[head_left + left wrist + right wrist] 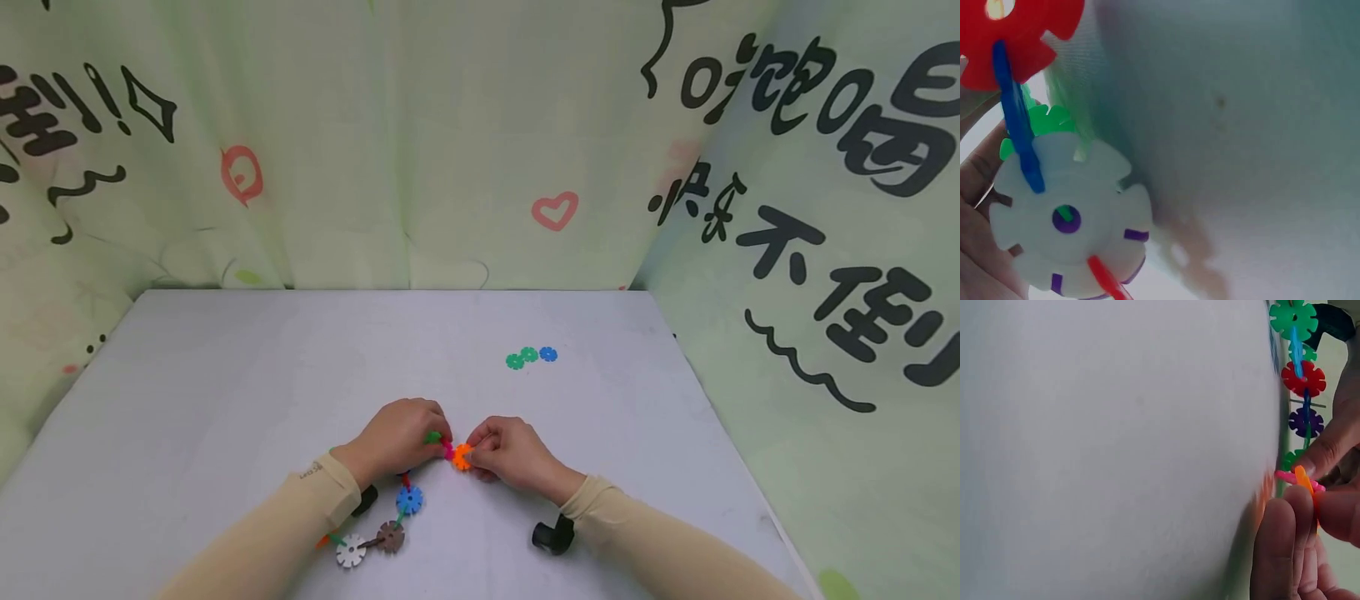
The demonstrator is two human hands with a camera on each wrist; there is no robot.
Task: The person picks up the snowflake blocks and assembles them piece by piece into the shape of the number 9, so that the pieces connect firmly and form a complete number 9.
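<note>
In the head view my left hand [405, 433] holds the end of a chain of notched plastic snowflake discs, with a green disc [432, 437] and a pink disc [449, 451] at its fingertips. My right hand [521, 454] pinches an orange disc [462, 457] against the pink one; how deep their slots meet cannot be seen. Below my left hand trail a blue disc [409, 500], a brown disc [390, 537] and a white disc [350, 551], with others partly hidden. The right wrist view shows the orange disc edge-on, beyond it a purple disc [1300, 423] and a red disc [1304, 378].
Farther back on the white table [225, 375] lie two loose green discs [522, 357] and a loose blue disc [548, 354]. A black device [553, 535] sits under the right wrist. Printed curtains [450, 150] rise behind and beside the table.
</note>
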